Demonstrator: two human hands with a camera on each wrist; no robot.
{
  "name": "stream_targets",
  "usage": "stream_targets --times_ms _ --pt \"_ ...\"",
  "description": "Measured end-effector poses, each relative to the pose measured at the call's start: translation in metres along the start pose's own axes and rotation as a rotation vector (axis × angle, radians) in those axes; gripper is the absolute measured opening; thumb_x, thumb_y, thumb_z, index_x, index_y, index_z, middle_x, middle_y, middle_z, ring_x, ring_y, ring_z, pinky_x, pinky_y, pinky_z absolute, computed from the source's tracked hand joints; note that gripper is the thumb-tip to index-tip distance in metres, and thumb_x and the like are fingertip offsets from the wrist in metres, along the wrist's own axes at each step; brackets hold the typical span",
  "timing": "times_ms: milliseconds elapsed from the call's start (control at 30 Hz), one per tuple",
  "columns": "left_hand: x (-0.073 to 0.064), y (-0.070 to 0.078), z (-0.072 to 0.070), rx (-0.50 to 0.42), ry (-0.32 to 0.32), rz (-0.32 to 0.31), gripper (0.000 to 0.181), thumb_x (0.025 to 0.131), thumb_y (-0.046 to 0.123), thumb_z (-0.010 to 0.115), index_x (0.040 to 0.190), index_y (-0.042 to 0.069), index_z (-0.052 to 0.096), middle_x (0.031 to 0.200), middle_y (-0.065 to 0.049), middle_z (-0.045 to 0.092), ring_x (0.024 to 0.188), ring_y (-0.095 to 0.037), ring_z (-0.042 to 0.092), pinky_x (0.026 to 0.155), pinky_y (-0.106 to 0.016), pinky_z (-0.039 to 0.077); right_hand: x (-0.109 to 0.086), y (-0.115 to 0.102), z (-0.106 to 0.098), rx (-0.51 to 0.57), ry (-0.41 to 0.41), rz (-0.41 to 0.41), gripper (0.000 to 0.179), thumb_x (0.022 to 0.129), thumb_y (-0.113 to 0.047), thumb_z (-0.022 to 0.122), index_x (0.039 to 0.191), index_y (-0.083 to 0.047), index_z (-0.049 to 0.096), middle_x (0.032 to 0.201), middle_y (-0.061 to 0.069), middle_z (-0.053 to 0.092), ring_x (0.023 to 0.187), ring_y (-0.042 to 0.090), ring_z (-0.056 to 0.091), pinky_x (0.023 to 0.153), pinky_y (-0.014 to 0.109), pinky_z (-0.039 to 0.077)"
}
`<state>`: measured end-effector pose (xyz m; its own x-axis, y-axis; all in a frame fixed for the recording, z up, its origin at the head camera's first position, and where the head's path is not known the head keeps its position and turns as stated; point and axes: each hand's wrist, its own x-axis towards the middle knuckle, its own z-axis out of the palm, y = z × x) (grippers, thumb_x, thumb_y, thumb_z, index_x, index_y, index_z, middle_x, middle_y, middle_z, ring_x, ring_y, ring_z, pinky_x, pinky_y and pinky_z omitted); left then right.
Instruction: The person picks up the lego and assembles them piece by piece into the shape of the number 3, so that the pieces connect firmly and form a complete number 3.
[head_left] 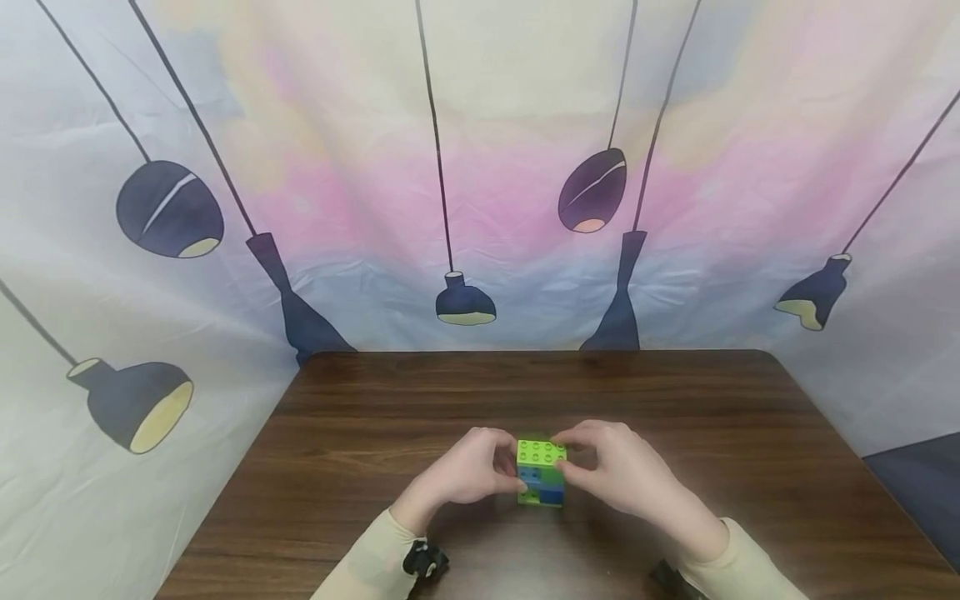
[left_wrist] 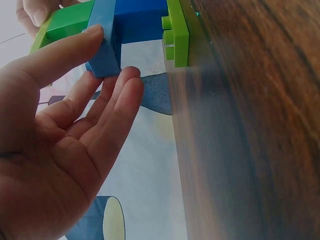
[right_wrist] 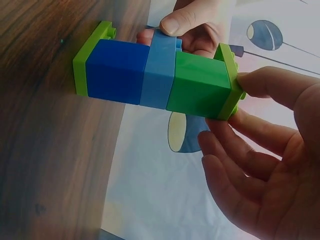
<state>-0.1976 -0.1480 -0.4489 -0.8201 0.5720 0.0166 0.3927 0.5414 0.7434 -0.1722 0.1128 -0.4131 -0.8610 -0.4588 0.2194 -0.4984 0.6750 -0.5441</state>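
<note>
A stack of toy building bricks stands upright on the table between both hands. At its base lies a lime plate [right_wrist: 81,70], with a dark blue brick [right_wrist: 117,70] on it. A light blue brick [right_wrist: 159,70] spans the middle, a green brick [right_wrist: 200,82] sits above, and a studded lime plate [head_left: 536,452] tops everything. My left hand [head_left: 468,468] pinches the light blue brick's end between thumb and fingers. From the right side, my right hand [head_left: 621,468] holds the top lime plate at its edge, thumb near and fingers behind.
The brown wooden table [head_left: 375,400] reaches back to a hanging cloth [head_left: 525,100] printed with lamps. A dark surface [head_left: 918,483] shows beyond the table's right edge. Black wrist devices [head_left: 425,560] sit at the sleeves.
</note>
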Motion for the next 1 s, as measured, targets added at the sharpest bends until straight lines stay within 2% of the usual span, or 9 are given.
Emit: stream_targets --times_ms 67,233,300,433,600,1000 --pt "0.0 -0.001 0.0 -0.003 0.002 0.001 0.025 0.084 0.009 0.092 0.103 0.01 0.076 0.084 0.011 0.069 0.075 -0.004 0.068 0.07 -0.025 0.057 0.001 0.003 0.0 0.047 -0.025 0.0 0.027 0.093 -0.028 0.084 0.119 -0.019 0.08 0.115 -0.009 0.076 0.102 0.015 0.074 0.084 0.04 0.06" --pt "0.002 -0.002 0.003 -0.018 -0.007 -0.011 0.023 0.084 0.01 0.092 0.101 0.013 0.076 0.084 0.012 0.07 0.076 -0.003 0.069 0.072 -0.025 0.057 -0.002 0.018 -0.001 0.181 -0.131 0.017 0.047 0.093 -0.034 0.085 0.133 -0.013 0.072 0.127 -0.004 0.073 0.113 0.02 0.071 0.092 0.047 0.058" --pt "0.003 -0.003 0.004 -0.018 -0.011 -0.013 0.023 0.084 0.011 0.092 0.101 0.013 0.076 0.084 0.012 0.07 0.076 -0.003 0.069 0.072 -0.024 0.057 -0.004 0.025 -0.001 0.224 -0.178 0.023 0.05 0.093 -0.035 0.085 0.133 -0.01 0.069 0.123 -0.004 0.074 0.109 0.018 0.072 0.089 0.043 0.059" --pt "0.003 -0.003 0.003 -0.013 -0.008 -0.003 0.024 0.084 0.011 0.092 0.1 0.013 0.076 0.084 0.01 0.071 0.075 -0.003 0.069 0.071 -0.024 0.057 -0.006 0.036 0.004 0.3 -0.241 0.037 0.042 0.093 -0.03 0.085 0.126 -0.009 0.069 0.11 -0.007 0.074 0.098 0.012 0.072 0.082 0.033 0.059" --pt "0.003 -0.005 0.0 -0.036 -0.011 0.004 0.024 0.084 0.012 0.092 0.102 0.012 0.075 0.086 0.01 0.071 0.077 -0.005 0.07 0.072 -0.025 0.058 -0.001 0.041 0.01 0.344 -0.235 0.059 0.038 0.091 -0.027 0.088 0.121 -0.013 0.07 0.106 -0.009 0.074 0.098 0.012 0.073 0.084 0.032 0.059" --pt "0.003 -0.006 0.0 -0.071 -0.017 0.02 0.028 0.084 0.011 0.092 0.104 0.011 0.074 0.095 0.001 0.069 0.081 -0.007 0.07 0.075 -0.025 0.058 -0.002 0.042 0.017 0.322 -0.262 0.097 0.04 0.088 -0.027 0.089 0.119 -0.011 0.069 0.102 -0.007 0.074 0.098 0.018 0.071 0.087 0.047 0.058"
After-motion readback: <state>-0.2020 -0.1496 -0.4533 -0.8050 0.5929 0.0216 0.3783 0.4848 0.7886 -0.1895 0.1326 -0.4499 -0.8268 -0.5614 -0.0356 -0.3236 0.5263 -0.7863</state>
